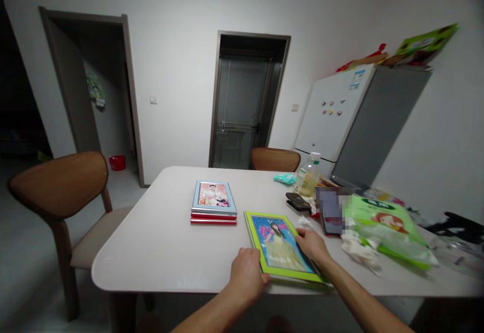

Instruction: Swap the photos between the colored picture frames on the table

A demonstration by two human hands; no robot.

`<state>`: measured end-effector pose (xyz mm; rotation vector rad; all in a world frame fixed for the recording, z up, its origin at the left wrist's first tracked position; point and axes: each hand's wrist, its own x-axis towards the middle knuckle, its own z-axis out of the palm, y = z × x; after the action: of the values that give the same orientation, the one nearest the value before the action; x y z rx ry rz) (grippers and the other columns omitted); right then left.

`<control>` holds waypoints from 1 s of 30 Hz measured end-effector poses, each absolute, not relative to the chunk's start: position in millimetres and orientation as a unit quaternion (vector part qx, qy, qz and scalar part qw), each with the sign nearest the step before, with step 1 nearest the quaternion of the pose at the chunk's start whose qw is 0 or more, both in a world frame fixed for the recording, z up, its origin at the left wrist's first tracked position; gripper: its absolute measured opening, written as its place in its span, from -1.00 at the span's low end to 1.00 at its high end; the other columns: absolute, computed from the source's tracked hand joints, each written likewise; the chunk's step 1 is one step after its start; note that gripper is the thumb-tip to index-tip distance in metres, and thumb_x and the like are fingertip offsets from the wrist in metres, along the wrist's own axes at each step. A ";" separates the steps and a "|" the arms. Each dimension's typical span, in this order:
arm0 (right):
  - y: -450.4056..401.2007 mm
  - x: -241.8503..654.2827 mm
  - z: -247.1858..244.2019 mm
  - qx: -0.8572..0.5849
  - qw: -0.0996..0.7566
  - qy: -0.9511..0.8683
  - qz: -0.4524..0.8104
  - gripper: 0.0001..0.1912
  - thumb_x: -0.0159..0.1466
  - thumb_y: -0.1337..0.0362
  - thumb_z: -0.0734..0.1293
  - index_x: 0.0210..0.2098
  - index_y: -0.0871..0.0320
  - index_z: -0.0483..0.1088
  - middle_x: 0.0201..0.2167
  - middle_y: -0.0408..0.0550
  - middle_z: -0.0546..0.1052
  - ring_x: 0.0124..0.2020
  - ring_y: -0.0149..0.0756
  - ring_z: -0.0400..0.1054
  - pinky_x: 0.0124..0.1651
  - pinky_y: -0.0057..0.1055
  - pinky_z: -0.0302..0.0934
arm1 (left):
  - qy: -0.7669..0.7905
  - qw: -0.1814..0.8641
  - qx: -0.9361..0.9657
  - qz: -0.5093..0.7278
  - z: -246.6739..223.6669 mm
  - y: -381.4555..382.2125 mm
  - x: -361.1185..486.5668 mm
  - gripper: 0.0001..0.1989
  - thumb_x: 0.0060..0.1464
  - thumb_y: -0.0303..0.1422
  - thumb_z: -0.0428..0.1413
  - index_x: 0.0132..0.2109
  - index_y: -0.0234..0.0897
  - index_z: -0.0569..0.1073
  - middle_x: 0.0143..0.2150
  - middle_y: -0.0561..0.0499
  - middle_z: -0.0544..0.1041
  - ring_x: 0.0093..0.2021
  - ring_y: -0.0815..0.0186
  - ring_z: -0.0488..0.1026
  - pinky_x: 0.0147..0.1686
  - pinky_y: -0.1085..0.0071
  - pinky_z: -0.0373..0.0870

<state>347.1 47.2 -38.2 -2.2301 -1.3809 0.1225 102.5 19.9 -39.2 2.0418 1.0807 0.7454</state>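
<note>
A lime-green picture frame (284, 248), holding a picture of a figure in a long yellow dress, lies at the table's front edge. My left hand (247, 275) is closed on its lower left corner, the thumb at the near edge. On the frame's right side, my right hand (313, 246) grips the border, its fingertips partly hidden. Whether another frame lies underneath cannot be made out. To the left sits a small stack: a light-blue picture frame (214, 195) with a photo on top, and red-edged frames (214, 219) below it.
On the table's right side are a plastic bottle (307, 176), a black wallet-like item (298, 201), a phone-like slab (330, 212), crumpled tissues (361, 253) and a green package (389, 224). A wooden chair (62, 187) stands left of the white table (151, 252); another chair (276, 159) is behind.
</note>
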 end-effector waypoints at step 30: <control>43.4 128.2 7.4 -0.497 0.430 -0.725 0.206 -0.61 -0.01 0.21 0.30 -0.16 0.14 0.32 -0.14 0.01 0.37 -0.11 -0.21 0.20 -0.07 -0.30 0.06 | 0.372 0.543 0.404 0.636 -15.9 46.4 6.9 -0.67 -0.12 -0.27 0.12 -0.17 -0.33 0.39 -0.17 -0.07 0.48 -0.13 0.21 0.38 -0.12 0.37 0.28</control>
<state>128.2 43.4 7.4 -1.2394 -1.8091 0.5132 6.9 46.4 -15.9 0.9592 0.8829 1.5091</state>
